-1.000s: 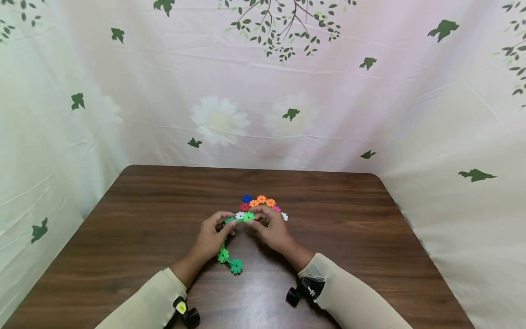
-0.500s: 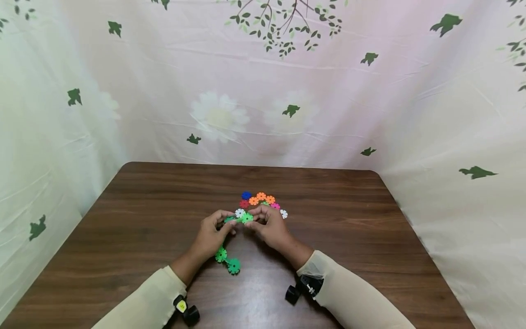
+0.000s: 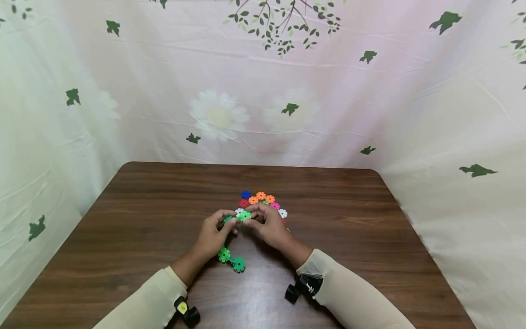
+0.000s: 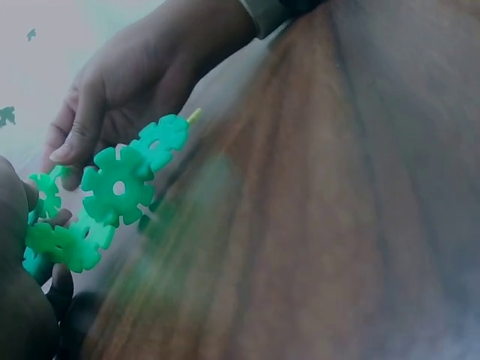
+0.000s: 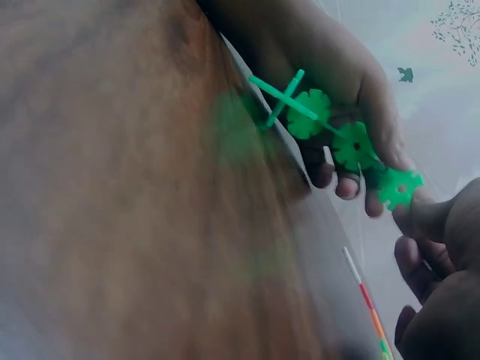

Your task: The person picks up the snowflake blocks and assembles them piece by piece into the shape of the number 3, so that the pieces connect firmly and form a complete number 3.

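A chain of green flower-shaped interlocking discs point(image 3: 224, 255) hangs from my left hand point(image 3: 211, 235), which pinches it between thumb and fingers. My right hand point(image 3: 271, 228) pinches a lighter green disc point(image 3: 244, 216) at the chain's upper end. The right wrist view shows this end disc point(image 5: 400, 188) between both hands' fingertips. In the left wrist view, several linked discs point(image 4: 118, 187) dangle in front of the hands, joined at angles through their slots. Whether the end disc is fully slotted in cannot be told; fingers cover part of the joint.
Beyond the hands, a row of joined discs lies on the brown table point(image 3: 349, 237): blue point(image 3: 245, 194), red point(image 3: 244, 203), orange point(image 3: 260, 195), pink point(image 3: 275, 206) and white point(image 3: 283, 213). My right hand hides part of it. A printed cloth point(image 3: 255, 91) stands behind the table.
The end disc and the right fingertips have shifted slightly left, closer to the left hand. The chain's hanging end swung left, then back right. Both hands keep their pinch.
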A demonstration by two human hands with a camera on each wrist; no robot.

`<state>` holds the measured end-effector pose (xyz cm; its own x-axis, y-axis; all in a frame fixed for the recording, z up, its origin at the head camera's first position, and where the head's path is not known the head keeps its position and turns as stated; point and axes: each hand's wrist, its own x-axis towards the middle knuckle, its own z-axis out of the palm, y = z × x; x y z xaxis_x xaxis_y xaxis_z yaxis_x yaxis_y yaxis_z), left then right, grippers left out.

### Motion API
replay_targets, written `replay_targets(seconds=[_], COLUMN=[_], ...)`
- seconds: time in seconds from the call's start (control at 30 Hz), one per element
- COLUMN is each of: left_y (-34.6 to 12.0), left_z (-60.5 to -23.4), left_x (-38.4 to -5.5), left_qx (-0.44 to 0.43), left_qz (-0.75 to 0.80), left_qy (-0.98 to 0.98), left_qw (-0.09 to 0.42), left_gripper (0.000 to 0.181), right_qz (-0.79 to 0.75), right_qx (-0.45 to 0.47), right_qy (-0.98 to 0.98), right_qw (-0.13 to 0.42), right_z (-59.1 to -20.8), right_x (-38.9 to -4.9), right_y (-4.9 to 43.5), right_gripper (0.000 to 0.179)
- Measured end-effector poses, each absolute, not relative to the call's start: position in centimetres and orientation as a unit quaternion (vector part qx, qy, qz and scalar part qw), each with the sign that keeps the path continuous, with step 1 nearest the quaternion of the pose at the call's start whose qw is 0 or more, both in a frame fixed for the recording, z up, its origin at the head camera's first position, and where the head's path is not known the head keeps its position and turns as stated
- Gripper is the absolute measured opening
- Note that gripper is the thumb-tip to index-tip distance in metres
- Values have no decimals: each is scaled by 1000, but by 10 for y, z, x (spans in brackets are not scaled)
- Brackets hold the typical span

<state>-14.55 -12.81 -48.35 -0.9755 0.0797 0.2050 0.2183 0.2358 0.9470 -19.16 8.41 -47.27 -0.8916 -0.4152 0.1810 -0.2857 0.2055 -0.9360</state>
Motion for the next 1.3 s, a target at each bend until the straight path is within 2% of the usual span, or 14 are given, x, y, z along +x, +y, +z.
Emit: replay_targets(seconds=[0.2,0.43,0.63,0.93,1.3], left_y=[-128,-127,-127,-127,-128], left_z=[-485,-480,-480,-480,-482], left_x=[-149,-148,-147,-147,-148], left_qx=[-67,-55,-28,-26,-37], left_qz=[-633,-639,-656,-662,-651], left_qy=[-769,-766,-754,-749,-757], left_qw=[50,40,33,31,22], left_gripper=[24,25,21,23,24], right_qz=[-541,-504,-455,-389,-347], right_qx=[-266,-238,-223,-166,-138], right_qy=[797,830,859,903,926], right_qw=[27,-31,-77,-75,-48], right_z=[-473,-471,-472,-474,-481], right_x=[-202,-210,-216,-222,-239], right_y=[95,101,105,110,112], right_gripper=[34,23,21,19,31])
